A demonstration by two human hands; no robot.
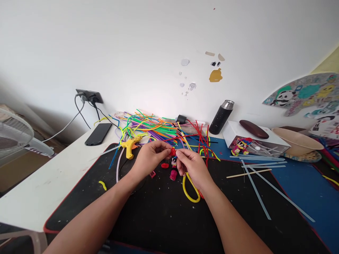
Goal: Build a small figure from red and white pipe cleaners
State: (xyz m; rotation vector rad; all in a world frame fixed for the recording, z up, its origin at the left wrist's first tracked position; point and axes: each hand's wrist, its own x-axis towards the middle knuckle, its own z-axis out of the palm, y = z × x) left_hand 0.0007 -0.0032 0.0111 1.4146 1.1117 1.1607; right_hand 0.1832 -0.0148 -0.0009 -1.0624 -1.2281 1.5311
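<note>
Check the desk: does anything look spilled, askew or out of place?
Mostly untidiness: coloured strands lie in a tangled heap near the wall. One short, bent yellow piece sits alone on the black mat, away from that heap.

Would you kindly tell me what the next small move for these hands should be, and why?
I would probably adjust the small red piece gently, since the left hand and right hand meet at it with fingertips pinched, while a red oval piece lies apart on the black mat.
</note>
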